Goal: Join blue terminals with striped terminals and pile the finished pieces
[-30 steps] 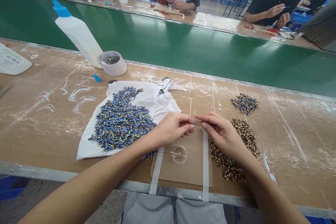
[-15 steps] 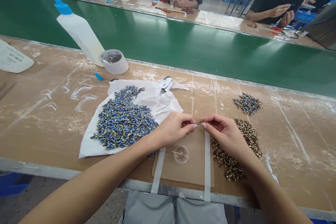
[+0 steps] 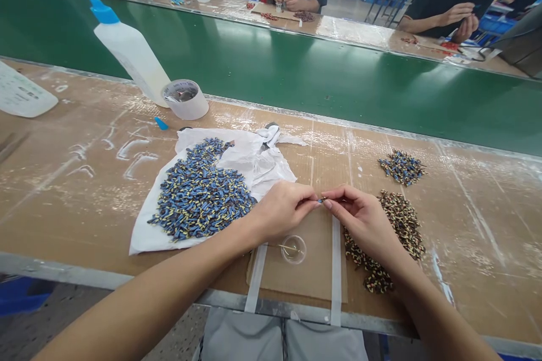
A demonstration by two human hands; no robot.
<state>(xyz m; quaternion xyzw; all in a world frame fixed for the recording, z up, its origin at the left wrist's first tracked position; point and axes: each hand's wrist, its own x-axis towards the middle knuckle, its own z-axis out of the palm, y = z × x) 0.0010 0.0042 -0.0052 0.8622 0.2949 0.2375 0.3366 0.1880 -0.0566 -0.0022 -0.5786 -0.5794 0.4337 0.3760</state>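
Observation:
My left hand [image 3: 283,210] pinches a tiny blue piece [image 3: 320,201] between thumb and forefinger. Facing it, my right hand [image 3: 359,215] pinches a tiny dark piece [image 3: 324,199]. The two pieces meet tip to tip, though fingers hide most of them. Left of my hands, a heap of small blue, yellow and dark pieces [image 3: 203,197] lies on white paper [image 3: 141,231]. Under and beside my right hand spreads a heap of dark and cream pieces [image 3: 404,223]. A clear shallow cup [image 3: 293,259] holding a thin stick [image 3: 288,247] stands below on taped cardboard [image 3: 305,285].
Beyond the right heap is a smaller pile of blue-and-dark pieces [image 3: 401,167]. Behind the paper stand a tape roll [image 3: 190,107] and a blue-nozzled bottle [image 3: 131,56], with a blue cap [image 3: 161,123] nearby. Across the green belt [image 3: 271,67], other people handle small parts.
My hands have come closer together, bringing the blue piece up against the dark piece. The view has shifted slightly; the heaps look unchanged.

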